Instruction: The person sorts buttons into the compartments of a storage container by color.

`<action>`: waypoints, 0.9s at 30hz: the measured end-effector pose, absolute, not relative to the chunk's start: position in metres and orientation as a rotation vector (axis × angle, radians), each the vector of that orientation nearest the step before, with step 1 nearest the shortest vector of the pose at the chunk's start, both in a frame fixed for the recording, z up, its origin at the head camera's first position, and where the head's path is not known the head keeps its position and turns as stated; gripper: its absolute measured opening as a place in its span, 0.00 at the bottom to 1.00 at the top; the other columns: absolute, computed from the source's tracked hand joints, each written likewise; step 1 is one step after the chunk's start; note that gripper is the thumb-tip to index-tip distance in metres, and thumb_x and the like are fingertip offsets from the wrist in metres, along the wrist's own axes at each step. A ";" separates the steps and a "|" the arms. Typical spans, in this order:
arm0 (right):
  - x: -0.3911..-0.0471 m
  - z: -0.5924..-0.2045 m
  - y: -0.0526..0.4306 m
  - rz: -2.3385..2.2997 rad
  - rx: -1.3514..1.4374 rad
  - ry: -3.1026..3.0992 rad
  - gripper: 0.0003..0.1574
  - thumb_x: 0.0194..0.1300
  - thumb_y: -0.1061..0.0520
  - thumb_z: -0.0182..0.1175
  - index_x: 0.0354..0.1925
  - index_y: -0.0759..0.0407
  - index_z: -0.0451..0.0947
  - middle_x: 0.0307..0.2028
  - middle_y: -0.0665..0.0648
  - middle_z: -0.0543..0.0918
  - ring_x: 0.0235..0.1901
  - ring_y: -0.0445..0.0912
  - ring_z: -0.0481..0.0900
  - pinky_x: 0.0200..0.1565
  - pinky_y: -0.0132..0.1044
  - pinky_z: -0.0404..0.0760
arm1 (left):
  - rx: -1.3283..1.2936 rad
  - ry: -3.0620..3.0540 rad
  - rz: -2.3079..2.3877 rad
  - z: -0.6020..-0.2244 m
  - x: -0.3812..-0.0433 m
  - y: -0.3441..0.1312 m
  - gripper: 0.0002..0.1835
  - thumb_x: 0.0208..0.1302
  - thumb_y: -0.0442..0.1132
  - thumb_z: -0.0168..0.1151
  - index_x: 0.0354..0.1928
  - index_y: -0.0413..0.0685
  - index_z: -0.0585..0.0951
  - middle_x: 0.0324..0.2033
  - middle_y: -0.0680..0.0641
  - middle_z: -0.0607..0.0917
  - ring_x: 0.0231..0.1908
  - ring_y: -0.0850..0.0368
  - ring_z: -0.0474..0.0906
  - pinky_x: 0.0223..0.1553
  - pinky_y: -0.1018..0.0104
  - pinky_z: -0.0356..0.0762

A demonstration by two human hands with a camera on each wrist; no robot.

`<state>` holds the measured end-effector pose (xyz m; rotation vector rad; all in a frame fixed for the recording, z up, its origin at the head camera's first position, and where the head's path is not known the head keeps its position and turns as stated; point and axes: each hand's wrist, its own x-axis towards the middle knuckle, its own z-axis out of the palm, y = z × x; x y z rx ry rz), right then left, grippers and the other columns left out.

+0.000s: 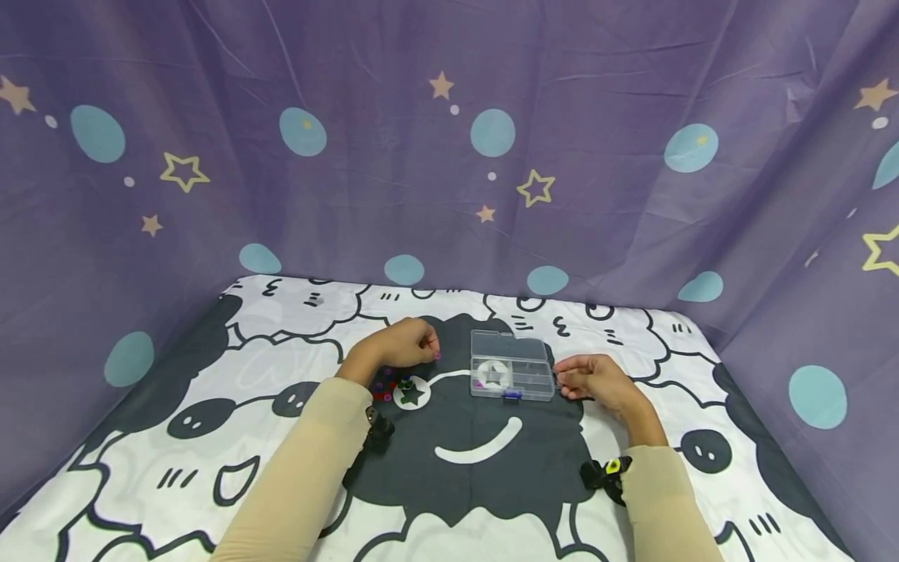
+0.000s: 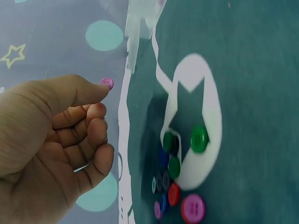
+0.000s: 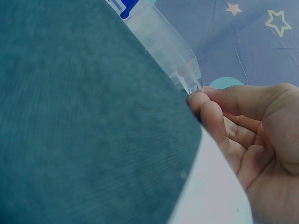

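Left hand [image 1: 403, 344] raised, pinching pink button [image 2: 107, 83] (other fingers [image 2: 97, 131] curled); right hand [image 1: 597, 382] pinching clear box [image 1: 531, 375].

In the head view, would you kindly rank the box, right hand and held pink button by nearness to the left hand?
1. Pink button, in the left hand.
2. Box, between the hands.
3. Right hand, farthest right.

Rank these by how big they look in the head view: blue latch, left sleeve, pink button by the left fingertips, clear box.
1. Left sleeve, though nearness to the camera helps
2. Clear box
3. Blue latch
4. Pink button
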<state>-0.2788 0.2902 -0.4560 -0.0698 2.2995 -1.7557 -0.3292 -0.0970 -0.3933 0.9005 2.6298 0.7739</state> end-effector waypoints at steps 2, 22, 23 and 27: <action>-0.278 -0.456 0.290 -1.760 -0.075 2.296 0.17 0.69 0.70 0.59 0.55 0.78 0.76 0.33 0.57 0.86 0.29 0.41 0.83 0.34 0.34 0.85 | 0.918 2.625 0.777 -0.393 -0.328 -0.092 0.04 0.69 0.35 0.63 0.34 0.45 0.84 0.29 0.52 0.82 0.29 0.60 0.74 0.36 0.65 0.75; -0.279 -0.454 0.290 -1.770 -0.094 2.279 0.18 0.69 0.69 0.60 0.55 0.79 0.76 0.33 0.56 0.86 0.28 0.41 0.83 0.34 0.34 0.85 | 1.041 2.545 0.814 -0.395 -0.317 -0.051 0.06 0.71 0.33 0.60 0.38 0.44 0.85 0.28 0.53 0.82 0.25 0.62 0.71 0.31 0.68 0.72; -0.279 -0.454 0.290 -1.770 -0.090 2.280 0.18 0.69 0.69 0.60 0.55 0.78 0.76 0.33 0.56 0.86 0.28 0.41 0.83 0.34 0.34 0.85 | 1.040 2.538 0.819 -0.395 -0.316 -0.050 0.06 0.71 0.32 0.60 0.38 0.44 0.85 0.28 0.53 0.82 0.24 0.62 0.71 0.30 0.68 0.71; -0.278 -0.453 0.289 -1.778 -0.097 2.268 0.19 0.69 0.69 0.60 0.56 0.80 0.75 0.33 0.56 0.86 0.28 0.40 0.83 0.34 0.33 0.85 | 1.020 2.514 0.818 -0.396 -0.313 -0.043 0.05 0.72 0.34 0.61 0.40 0.43 0.85 0.28 0.52 0.82 0.23 0.61 0.69 0.28 0.68 0.69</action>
